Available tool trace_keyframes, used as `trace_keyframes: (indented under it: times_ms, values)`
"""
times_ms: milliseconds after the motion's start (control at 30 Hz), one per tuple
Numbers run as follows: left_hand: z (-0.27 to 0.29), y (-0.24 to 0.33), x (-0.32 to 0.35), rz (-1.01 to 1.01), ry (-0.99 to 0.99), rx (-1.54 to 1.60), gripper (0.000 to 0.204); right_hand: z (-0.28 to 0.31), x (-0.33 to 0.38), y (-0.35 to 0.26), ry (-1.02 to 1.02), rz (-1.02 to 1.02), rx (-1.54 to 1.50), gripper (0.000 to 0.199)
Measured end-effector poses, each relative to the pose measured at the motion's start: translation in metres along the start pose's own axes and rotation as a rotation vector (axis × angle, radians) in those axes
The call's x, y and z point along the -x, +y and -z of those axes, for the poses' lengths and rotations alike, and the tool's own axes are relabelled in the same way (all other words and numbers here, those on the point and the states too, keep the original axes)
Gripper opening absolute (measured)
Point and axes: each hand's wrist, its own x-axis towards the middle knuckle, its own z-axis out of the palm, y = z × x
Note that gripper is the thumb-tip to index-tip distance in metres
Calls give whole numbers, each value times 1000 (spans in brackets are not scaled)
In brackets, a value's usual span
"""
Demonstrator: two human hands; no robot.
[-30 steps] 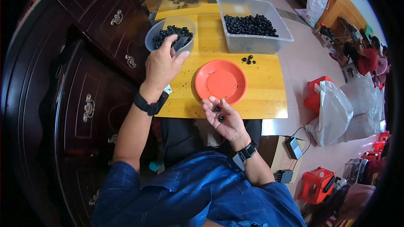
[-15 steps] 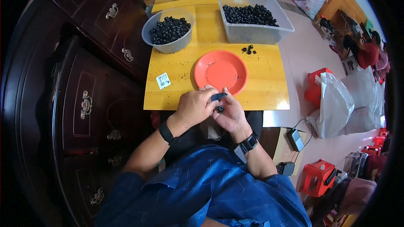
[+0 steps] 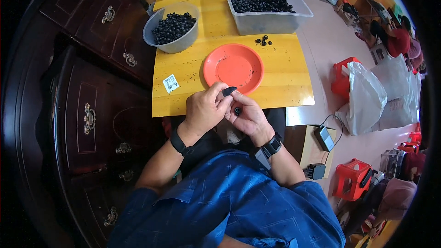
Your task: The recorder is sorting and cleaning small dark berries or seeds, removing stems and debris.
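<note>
A small black piece (image 3: pixel 237 110) is lying in the cupped right hand (image 3: pixel 251 117), which is facing palm up on the near side of the orange plate (image 3: pixel 234 69). The fingers of this hand are curling inward; whether they are gripping the piece or only supporting it, one cannot tell. The left hand (image 3: pixel 205 110) is sitting close beside it, to the near left of the plate, with thumb and forefinger pinching a dark strip (image 3: pixel 229 91). The strip is overlapping the plate's near rim in this view and pointing toward the right fingertips; contact there is not showing clearly.

The plate is resting on a yellow table (image 3: pixel 285 82) and carrying dark specks. Left of the plate, a white label (image 3: pixel 170 83) is lying flat. Beyond the plate, to the right, several loose pieces (image 3: pixel 263 41) are forming a small group. Farther beyond, a rectangular tub (image 3: pixel 268 25) is holding many black pieces. Beyond the plate, to the left, a round tub (image 3: pixel 183 45) is holding more. Well left of the plate, a dark cabinet (image 3: pixel 110 124) is standing; well right, a pale bag (image 3: pixel 366 98) is hanging beside a red stool (image 3: pixel 340 81)
</note>
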Motion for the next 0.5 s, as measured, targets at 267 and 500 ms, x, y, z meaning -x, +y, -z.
trace_keyframes:
  times_ms: [267, 500]
  values:
    - [3, 5, -2, 117, -45, 379, 17, 6, -1, 1, -76, 79, 137, 20]
    - [-5, 7, 0, 57, 71, 212, 11, 8, -1, -1, -120, 153, 219, 14]
